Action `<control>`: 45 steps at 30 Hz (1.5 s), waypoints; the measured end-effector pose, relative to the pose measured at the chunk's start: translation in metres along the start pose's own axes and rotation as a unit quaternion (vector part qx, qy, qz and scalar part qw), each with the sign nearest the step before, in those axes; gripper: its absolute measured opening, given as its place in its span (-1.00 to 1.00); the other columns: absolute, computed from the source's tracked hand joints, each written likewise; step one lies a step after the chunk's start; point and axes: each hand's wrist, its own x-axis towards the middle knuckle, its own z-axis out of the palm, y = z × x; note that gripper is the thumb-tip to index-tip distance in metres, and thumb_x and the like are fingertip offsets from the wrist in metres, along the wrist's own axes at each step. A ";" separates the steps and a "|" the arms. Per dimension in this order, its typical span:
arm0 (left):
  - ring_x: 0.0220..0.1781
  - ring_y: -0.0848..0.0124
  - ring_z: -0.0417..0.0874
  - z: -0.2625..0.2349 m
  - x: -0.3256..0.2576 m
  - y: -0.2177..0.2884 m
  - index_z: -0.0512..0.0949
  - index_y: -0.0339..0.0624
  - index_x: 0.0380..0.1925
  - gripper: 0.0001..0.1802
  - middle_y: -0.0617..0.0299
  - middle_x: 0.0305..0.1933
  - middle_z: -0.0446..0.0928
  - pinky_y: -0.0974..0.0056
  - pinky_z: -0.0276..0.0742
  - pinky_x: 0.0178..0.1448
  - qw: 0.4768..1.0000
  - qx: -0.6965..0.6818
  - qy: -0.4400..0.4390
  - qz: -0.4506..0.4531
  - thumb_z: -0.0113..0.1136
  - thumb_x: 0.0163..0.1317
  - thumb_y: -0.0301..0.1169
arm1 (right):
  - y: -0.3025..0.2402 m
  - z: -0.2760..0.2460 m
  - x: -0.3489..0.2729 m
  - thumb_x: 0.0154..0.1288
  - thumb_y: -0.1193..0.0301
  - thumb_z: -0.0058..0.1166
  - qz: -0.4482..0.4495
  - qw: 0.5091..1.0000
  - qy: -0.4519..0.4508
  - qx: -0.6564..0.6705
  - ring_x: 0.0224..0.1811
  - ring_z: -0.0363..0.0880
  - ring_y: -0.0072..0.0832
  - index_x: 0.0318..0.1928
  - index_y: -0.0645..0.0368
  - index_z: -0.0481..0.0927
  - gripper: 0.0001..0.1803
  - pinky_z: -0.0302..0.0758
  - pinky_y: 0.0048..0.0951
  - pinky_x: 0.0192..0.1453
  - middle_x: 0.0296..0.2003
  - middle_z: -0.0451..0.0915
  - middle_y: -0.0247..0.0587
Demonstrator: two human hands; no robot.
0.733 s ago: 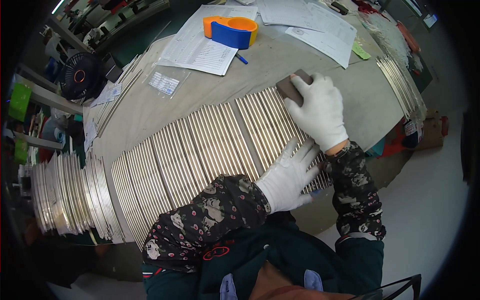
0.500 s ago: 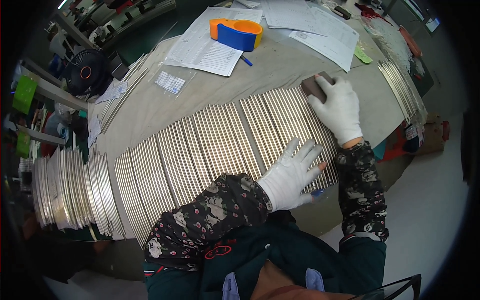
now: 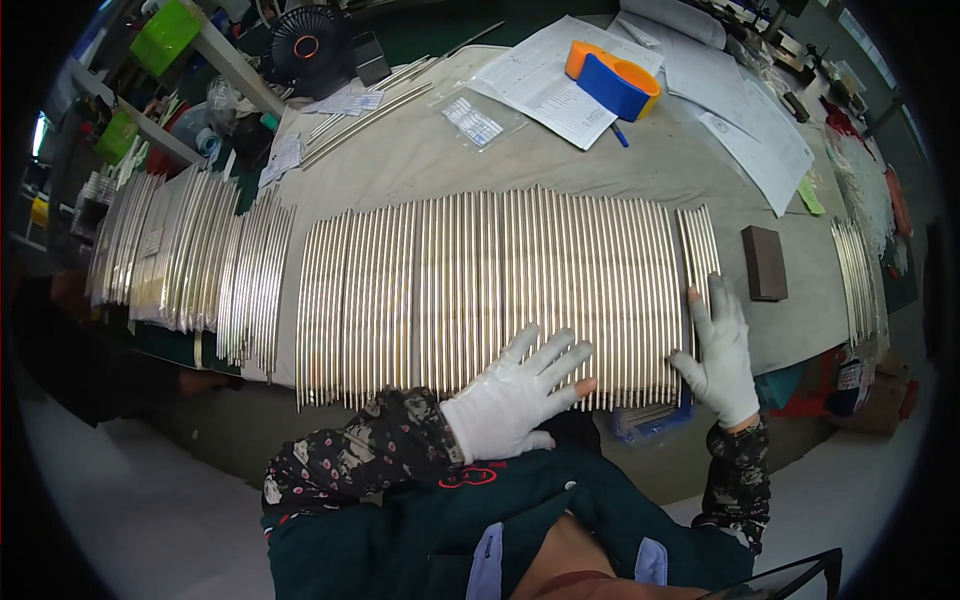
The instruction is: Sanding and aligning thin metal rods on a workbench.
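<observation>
A wide row of thin, shiny metal rods point(image 3: 540, 280) lies side by side on the table. My left hand point(image 3: 512, 400), in a white glove with some bare fingertips, rests on the near ends of these rods with its fingers spread. At the row's right end, a narrow group of rods point(image 3: 697, 240) stands apart by a small gap. My gloved right hand point(image 3: 724, 365) is over the lower part of that group, thumb and fingers apart, partly hiding it. A dark brown rectangular block point(image 3: 765, 264) lies just right of that hand, untouched.
Bagged rod bundles point(image 3: 180, 250) and loose rods point(image 3: 255, 280) lie at the left. Behind are paper sheets point(image 3: 545, 75), an orange-and-blue tape holder point(image 3: 615, 85), a blue pen point(image 3: 621, 134) and a small fan point(image 3: 303, 47). More rods point(image 3: 853, 275) sit at the right edge.
My right hand has let go of the brown block, which now lies on the table, and come nearer to the rods. The rods stand straighter in view; a few at the right are separated.
</observation>
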 end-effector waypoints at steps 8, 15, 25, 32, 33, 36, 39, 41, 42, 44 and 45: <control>0.44 -0.05 0.13 0.002 -0.041 0.011 0.20 -0.02 0.32 -0.05 -0.06 0.39 0.17 -0.24 -0.07 0.43 0.987 0.050 0.031 -0.149 0.35 -0.06 0.03 | -0.060 0.002 0.022 0.12 -0.19 0.01 -0.133 0.989 -0.033 0.055 0.37 0.12 0.16 0.29 0.36 0.16 -0.02 0.02 0.11 0.44 0.26 0.22 0.27; 0.42 -0.12 0.14 0.013 -0.043 0.008 0.12 0.00 0.37 -0.06 -0.09 0.41 0.14 -0.29 -0.03 0.40 0.985 0.062 0.063 -0.147 0.30 0.00 -0.01 | -0.029 -0.022 0.001 0.02 0.42 0.22 -0.004 0.988 0.145 0.044 -0.02 0.48 -0.09 -0.05 0.21 0.50 -0.58 0.40 -0.13 0.07 -0.06 0.50 -0.06; 0.42 -0.14 0.16 0.023 -0.046 0.002 0.11 0.04 0.39 -0.09 -0.11 0.42 0.14 -0.32 -0.01 0.38 0.976 0.125 0.089 -0.153 0.26 0.04 -0.05 | -0.005 -0.006 -0.026 -0.03 0.60 0.13 0.113 0.973 0.178 0.093 -0.19 0.50 -0.23 -0.38 0.12 0.56 -0.85 0.42 -0.24 -0.10 -0.32 0.56 -0.26; 0.43 -0.13 0.15 0.023 -0.044 0.003 0.06 0.08 0.42 0.01 -0.09 0.43 0.13 -0.31 0.00 0.39 0.976 0.118 0.096 -0.154 0.37 -0.06 -0.19 | -0.005 -0.006 -0.026 -0.01 0.57 0.14 0.136 0.977 0.153 0.054 -0.14 0.50 -0.22 -0.32 0.13 0.60 -0.82 0.42 -0.22 -0.08 -0.22 0.58 -0.24; 0.43 -0.13 0.15 0.023 -0.044 0.003 0.06 0.08 0.42 0.01 -0.09 0.43 0.13 -0.31 0.00 0.39 0.977 0.119 0.094 -0.153 0.37 -0.06 -0.19 | -0.006 -0.007 -0.027 -0.01 0.57 0.14 0.138 0.977 0.153 0.056 -0.14 0.50 -0.22 -0.32 0.13 0.60 -0.82 0.42 -0.22 -0.08 -0.22 0.58 -0.24; 0.43 -0.13 0.15 0.023 -0.044 0.003 0.07 0.09 0.42 0.03 -0.08 0.42 0.14 -0.31 0.00 0.40 0.976 0.121 0.096 -0.152 0.39 -0.09 -0.20 | -0.012 -0.011 -0.025 0.00 0.54 0.15 0.144 0.975 0.160 0.058 -0.13 0.50 -0.20 -0.29 0.13 0.61 -0.81 0.43 -0.21 -0.05 -0.22 0.58 -0.22; 0.43 -0.12 0.15 0.024 -0.044 0.003 0.07 0.08 0.41 0.04 -0.08 0.42 0.14 -0.30 0.01 0.40 0.975 0.131 0.094 -0.153 0.40 -0.11 -0.20 | -0.012 -0.012 -0.024 -0.01 0.51 0.16 0.164 0.974 0.143 0.060 -0.12 0.51 -0.18 -0.31 0.14 0.62 -0.82 0.43 -0.20 -0.03 -0.22 0.58 -0.19; 0.43 -0.12 0.15 0.023 -0.045 0.004 0.08 0.08 0.41 0.05 -0.07 0.42 0.14 -0.30 0.02 0.40 0.975 0.130 0.099 -0.154 0.41 -0.13 -0.22 | -0.011 -0.010 -0.024 -0.02 0.51 0.14 0.176 0.975 0.125 0.052 -0.11 0.51 -0.17 -0.30 0.15 0.62 -0.81 0.44 -0.20 -0.03 -0.21 0.58 -0.16; 0.43 -0.12 0.15 0.023 -0.045 0.004 0.08 0.08 0.41 0.05 -0.07 0.42 0.14 -0.30 0.02 0.40 0.974 0.131 0.099 -0.154 0.41 -0.13 -0.22 | -0.012 -0.010 -0.025 -0.02 0.51 0.14 0.176 0.975 0.126 0.053 -0.11 0.51 -0.17 -0.30 0.15 0.62 -0.81 0.44 -0.20 -0.03 -0.21 0.58 -0.16; 0.43 -0.11 0.16 0.024 -0.045 0.003 0.08 0.07 0.41 0.06 -0.07 0.41 0.15 -0.30 0.02 0.40 0.975 0.128 0.101 -0.152 0.42 -0.15 -0.22 | -0.015 -0.011 -0.027 -0.02 0.51 0.12 0.162 0.976 0.134 0.060 -0.10 0.51 -0.17 -0.31 0.15 0.61 -0.82 0.46 -0.20 -0.05 -0.20 0.58 -0.15; 0.43 -0.11 0.16 0.024 -0.045 0.003 0.08 0.07 0.41 0.06 -0.07 0.41 0.15 -0.30 0.02 0.40 0.975 0.128 0.100 -0.151 0.42 -0.15 -0.22 | -0.017 -0.011 -0.027 -0.02 0.51 0.12 0.163 0.975 0.135 0.060 -0.10 0.51 -0.17 -0.31 0.15 0.61 -0.82 0.46 -0.20 -0.05 -0.20 0.58 -0.15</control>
